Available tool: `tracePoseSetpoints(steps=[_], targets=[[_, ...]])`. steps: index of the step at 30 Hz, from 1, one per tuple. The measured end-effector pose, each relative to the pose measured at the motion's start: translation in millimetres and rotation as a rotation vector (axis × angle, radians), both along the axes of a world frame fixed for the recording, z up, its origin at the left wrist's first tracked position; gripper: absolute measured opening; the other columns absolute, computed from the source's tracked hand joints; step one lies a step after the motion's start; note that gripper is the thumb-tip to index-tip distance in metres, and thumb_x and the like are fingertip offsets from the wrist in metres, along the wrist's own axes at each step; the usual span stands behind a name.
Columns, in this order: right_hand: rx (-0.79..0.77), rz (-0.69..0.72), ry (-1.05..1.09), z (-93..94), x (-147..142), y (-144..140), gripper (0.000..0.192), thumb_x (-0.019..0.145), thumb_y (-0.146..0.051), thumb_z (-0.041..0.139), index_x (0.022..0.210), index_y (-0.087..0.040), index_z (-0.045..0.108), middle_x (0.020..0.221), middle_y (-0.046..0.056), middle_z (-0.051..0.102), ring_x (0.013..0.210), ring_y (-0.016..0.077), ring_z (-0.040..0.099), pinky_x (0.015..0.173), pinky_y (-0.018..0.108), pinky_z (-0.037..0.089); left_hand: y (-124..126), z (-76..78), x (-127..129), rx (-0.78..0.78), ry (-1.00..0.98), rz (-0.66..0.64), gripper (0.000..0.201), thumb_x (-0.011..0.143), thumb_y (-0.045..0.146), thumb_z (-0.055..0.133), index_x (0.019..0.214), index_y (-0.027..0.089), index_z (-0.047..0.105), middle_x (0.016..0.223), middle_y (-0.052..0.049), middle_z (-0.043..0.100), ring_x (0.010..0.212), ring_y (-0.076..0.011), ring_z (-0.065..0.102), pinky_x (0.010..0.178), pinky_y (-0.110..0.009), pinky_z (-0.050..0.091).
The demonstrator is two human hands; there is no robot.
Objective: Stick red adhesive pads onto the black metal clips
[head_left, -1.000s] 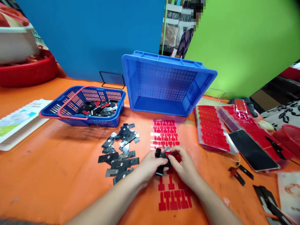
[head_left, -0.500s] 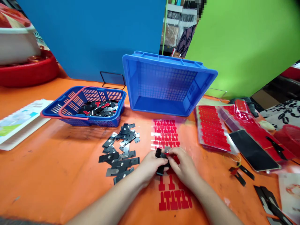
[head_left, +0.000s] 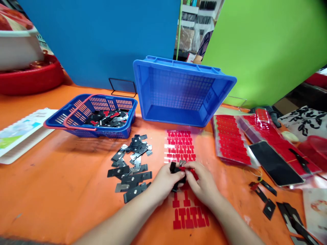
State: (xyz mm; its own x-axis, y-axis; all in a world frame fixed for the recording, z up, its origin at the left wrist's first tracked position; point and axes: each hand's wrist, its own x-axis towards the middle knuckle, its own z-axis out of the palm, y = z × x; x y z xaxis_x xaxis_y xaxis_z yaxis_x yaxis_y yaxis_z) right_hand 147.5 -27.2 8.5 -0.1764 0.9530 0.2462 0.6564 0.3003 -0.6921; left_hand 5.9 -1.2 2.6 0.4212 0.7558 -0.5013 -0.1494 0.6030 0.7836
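Note:
My left hand point(head_left: 165, 180) is closed around several flat black metal plates point(head_left: 178, 183) above the sticker sheet. My right hand point(head_left: 201, 180) meets it there, thumb and fingertips pinching a small red sticker point(head_left: 192, 172) against the plates; its exact outline is partly covered by my fingers. Under both hands lies a clear sheet of red T-shaped stickers point(head_left: 190, 217), its middle hidden. To the left of my left hand, a loose pile of black and silver metal plates point(head_left: 136, 177) spreads over the orange table.
A blue basket point(head_left: 112, 133) with a pink handle holds more plates, some with red on them. Behind stands a tilted blue crate point(head_left: 173, 114). At right lie bagged red stickers point(head_left: 231, 139), a phone point(head_left: 277, 163) and loose black plates point(head_left: 269, 208). A person's arm point(head_left: 204, 44) shows between the panels.
My hands stay nearly in place, while more of the red sticker shows at my right fingertips. Another black plate now lies on the table at right. The person's arm behind has shifted.

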Motion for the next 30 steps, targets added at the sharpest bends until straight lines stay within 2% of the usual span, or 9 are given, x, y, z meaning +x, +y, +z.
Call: tracePoseSetpoints(steps=[3, 7, 14, 23, 30], targets=[[0.051, -0.01, -0.012, -0.9, -1.2, 0.4, 0.014, 0.078, -0.016, 0.045, 0.089, -0.022, 0.052, 0.09, 0.005, 0.057, 0.085, 0.0186, 0.053, 0.075, 0.033, 0.043, -1.2, -2.4, 1.8, 0.003, 0.009, 0.01, 0.02, 0.066, 0.026, 0.062, 0.081, 0.016, 0.053, 0.066, 0.002, 0.051, 0.055, -0.008, 0.05, 0.058, -0.026, 0.046], [0.044, -0.163, 0.1, -4.8, -2.3, 4.7, 0.005, 0.077, -0.022, 0.051, 0.081, -0.021, 0.053, 0.106, 0.007, 0.05, 0.101, 0.0207, 0.048, 0.085, 0.037, 0.039, -1.5, 0.2, 1.3, 0.005, 0.006, -0.013, 0.021, 0.066, 0.028, 0.062, 0.08, 0.015, 0.052, 0.063, 0.002, 0.051, 0.054, -0.0077, 0.049, 0.058, -0.025, 0.044], [-0.173, -0.228, 0.346, -5.4, -5.3, 8.3, 0.009, 0.08, -0.027, 0.049, 0.076, -0.02, 0.053, 0.082, 0.003, 0.061, 0.077, 0.0166, 0.057, 0.072, 0.031, 0.046, -1.3, 2.5, 0.3, 0.052, -0.025, -0.075, 0.021, 0.066, 0.028, 0.062, 0.077, 0.014, 0.052, 0.062, 0.0, 0.052, 0.053, -0.0083, 0.048, 0.053, -0.023, 0.04], [-0.165, -0.246, 0.346, -5.1, -6.5, 7.6, 0.01, 0.079, -0.028, 0.05, 0.076, -0.019, 0.054, 0.079, 0.003, 0.062, 0.075, 0.017, 0.058, 0.069, 0.03, 0.046, -0.8, 0.7, 0.3, 0.069, -0.064, -0.097, 0.02, 0.067, 0.03, 0.061, 0.076, 0.014, 0.052, 0.06, 0.002, 0.051, 0.048, -0.0066, 0.045, 0.05, -0.022, 0.037], [-0.155, -0.25, 0.331, -5.1, -7.6, 7.6, 0.01, 0.079, -0.027, 0.05, 0.075, -0.019, 0.053, 0.075, 0.002, 0.06, 0.071, 0.0164, 0.057, 0.067, 0.03, 0.046, -1.9, 1.2, -0.2, 0.042, -0.051, -0.084, 0.022, 0.065, 0.031, 0.063, 0.077, 0.015, 0.053, 0.062, 0.001, 0.052, 0.053, -0.0084, 0.048, 0.054, -0.024, 0.04]])
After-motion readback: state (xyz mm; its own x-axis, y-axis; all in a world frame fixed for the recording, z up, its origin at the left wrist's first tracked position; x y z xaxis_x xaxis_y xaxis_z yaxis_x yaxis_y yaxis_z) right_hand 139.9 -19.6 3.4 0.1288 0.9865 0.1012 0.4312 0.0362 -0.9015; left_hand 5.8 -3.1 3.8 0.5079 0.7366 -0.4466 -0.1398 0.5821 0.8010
